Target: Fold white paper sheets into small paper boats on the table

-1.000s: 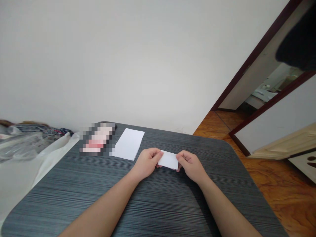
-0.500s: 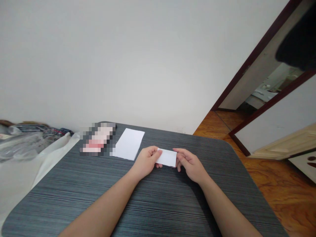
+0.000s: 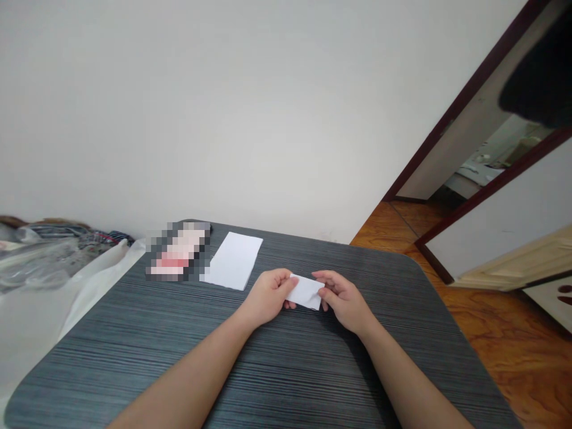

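A small rectangle of folded white paper (image 3: 306, 292) is held up over the dark table, its long side running between my hands. My left hand (image 3: 271, 296) pinches its left end, thumb on top and fingers underneath. At the other end, my right hand (image 3: 342, 300) has its thumb pressed on the right edge, with the fingers behind it. The paper's surface near that thumb looks slightly bent. Both paper ends are partly covered by my fingers.
On the dark wood-grain table (image 3: 214, 363), a stack of white paper (image 3: 235, 260) lies at the back left. Beside it is a blurred-out pinkish object (image 3: 176, 253). A white wall (image 3: 268, 119) rises behind the table, and plastic-covered cloth (image 3: 58, 262) lies to the left.
My right thumb has come onto the paper's right edge, and the paper there has bent a little. The paper has shifted slightly down and to the right.
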A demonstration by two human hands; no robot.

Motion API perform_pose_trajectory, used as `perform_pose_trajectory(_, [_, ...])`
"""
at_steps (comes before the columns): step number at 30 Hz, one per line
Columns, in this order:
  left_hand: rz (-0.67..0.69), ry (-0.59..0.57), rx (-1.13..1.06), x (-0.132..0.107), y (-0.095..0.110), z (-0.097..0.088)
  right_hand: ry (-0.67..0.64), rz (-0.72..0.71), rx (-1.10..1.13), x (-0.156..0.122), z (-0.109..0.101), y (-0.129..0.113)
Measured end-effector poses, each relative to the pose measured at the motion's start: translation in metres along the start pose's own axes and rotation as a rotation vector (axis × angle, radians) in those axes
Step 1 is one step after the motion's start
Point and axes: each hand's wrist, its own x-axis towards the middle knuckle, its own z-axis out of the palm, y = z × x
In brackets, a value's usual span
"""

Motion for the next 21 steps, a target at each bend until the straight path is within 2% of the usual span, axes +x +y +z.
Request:
perform_pose_trajectory(4, [-0.001, -0.031, 0.028, -0.001, 0.002, 0.0, 0.062, -0.019, -0.045, 0.001, 0.0, -0.001])
perform_pose_trajectory(11, [-0.006, -0.016, 0.041, -0.001, 0.002, 0.0, 0.083, -0.086, -0.372, -0.001, -0.002, -0.009])
perform_pose_trajectory(16, [-0.011, 0.027, -0.014, 0.001, -0.001, -0.001, 0.038, -0.162, -0.381, -0.002, -0.004, -0.012])
perform_pose_trajectory(21, [-0.019, 0.043, -0.04, 0.001, -0.002, -0.001, 0.04, -0.179, -0.358, -0.003, -0.005, -0.012])
